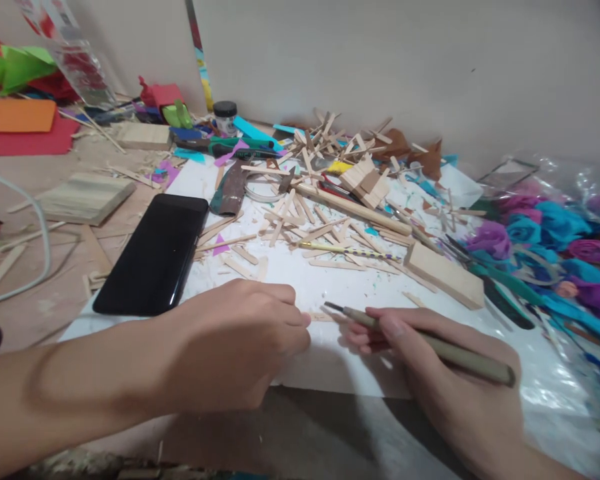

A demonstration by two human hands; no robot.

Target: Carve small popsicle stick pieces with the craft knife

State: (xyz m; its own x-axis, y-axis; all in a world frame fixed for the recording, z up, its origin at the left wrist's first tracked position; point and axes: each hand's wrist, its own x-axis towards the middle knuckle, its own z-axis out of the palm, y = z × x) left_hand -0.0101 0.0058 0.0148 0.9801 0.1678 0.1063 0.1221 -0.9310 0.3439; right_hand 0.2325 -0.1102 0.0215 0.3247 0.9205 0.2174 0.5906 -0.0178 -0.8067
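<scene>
wooden stick, one end hidden by left hand, markings unreadable

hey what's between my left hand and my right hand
In the head view, a thin wooden stick lies between the left hand and the right hand, and the carving tool pokes its tip into that gap.

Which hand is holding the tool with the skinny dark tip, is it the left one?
No, the right hand grips the thin-tipped tool by its handle.
</scene>
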